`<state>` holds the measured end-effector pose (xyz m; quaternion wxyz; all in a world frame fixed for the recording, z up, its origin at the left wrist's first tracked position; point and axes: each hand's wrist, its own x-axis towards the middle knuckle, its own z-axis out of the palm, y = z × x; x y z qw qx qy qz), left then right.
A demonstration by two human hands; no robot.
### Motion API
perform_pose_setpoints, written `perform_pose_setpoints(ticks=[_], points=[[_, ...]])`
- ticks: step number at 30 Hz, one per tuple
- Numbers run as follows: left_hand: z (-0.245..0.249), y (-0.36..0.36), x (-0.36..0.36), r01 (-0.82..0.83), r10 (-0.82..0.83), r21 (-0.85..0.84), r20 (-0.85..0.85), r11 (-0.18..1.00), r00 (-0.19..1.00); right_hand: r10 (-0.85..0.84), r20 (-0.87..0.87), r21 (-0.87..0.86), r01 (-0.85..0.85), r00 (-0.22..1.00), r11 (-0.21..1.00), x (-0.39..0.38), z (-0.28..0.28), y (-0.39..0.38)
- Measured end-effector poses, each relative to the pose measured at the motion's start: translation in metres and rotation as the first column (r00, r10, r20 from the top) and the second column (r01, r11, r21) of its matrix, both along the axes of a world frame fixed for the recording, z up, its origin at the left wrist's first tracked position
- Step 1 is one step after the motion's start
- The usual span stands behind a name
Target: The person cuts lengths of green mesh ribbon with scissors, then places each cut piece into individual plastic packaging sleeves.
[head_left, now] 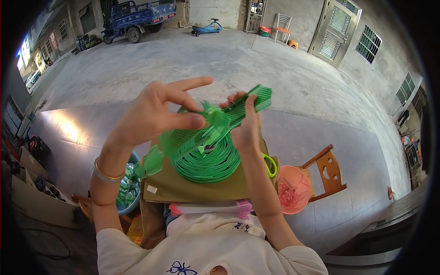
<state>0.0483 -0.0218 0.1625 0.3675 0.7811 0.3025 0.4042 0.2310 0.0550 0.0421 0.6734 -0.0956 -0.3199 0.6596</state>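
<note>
While left fingers pinch green plastic, folded green mesh slants forward-right from them through gripping right fingers.

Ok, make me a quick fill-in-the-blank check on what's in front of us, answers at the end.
1. The left hand and right hand both hold mesh coloured ____, above the coil.
2. Of the two hands, the ____ one is nearer the pink basin.
3. The truck parked at the far wall is coloured ____.

Missing words: green; right; blue.
</note>
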Motion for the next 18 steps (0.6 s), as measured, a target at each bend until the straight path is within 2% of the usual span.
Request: perform_pose_setpoints(ticks=[2,4,5,8,11,13,14,16,17,18], points=[[0.004,0.009,0.025,-0.066,0.066,0.013,-0.003,0.998,0.998,0.004,0.069,0.024,-0.006,0.998,1.0,-0.023,0.008,-0.01],[-0.003,0.028,0.042,-0.141,0.141,0.087,-0.001,0.986,0.99,0.151,-0.023,0.077,-0.149,0.988,0.986,-0.035,0.013,-0.019],[-0.005,0.038,0.045,-0.159,0.159,0.063,0.009,0.985,0.987,0.224,-0.066,0.108,-0.216,0.972,0.97,-0.038,0.015,-0.023],[-0.007,0.055,0.051,-0.225,0.226,-0.022,0.044,0.974,0.973,0.274,-0.109,0.096,-0.265,0.955,0.96,-0.038,0.025,-0.038],[-0.006,0.054,0.051,-0.301,0.306,-0.101,0.047,0.948,0.951,0.44,-0.054,0.262,-0.412,0.896,0.873,-0.035,0.018,-0.034],[-0.003,0.05,0.048,-0.317,0.321,-0.136,0.008,0.939,0.947,0.241,0.233,0.193,-0.288,0.942,0.938,-0.04,0.02,-0.036],[-0.002,0.049,0.047,-0.32,0.324,-0.165,-0.003,0.933,0.946,0.137,0.375,0.176,-0.216,0.917,0.96,-0.042,0.022,-0.036],[-0.002,0.046,0.041,-0.302,0.317,-0.274,0.012,0.913,0.948,0.315,0.221,0.143,-0.35,0.923,0.926,-0.039,0.018,-0.029],[-0.009,0.048,0.037,-0.199,0.245,-0.32,0.112,0.926,0.963,0.399,0.139,0.135,-0.416,0.907,0.899,-0.036,0.018,-0.025],[-0.024,0.053,0.031,-0.09,0.174,-0.354,0.213,0.931,0.961,0.387,0.07,0.149,-0.394,0.919,0.907,-0.03,0.02,-0.023]])
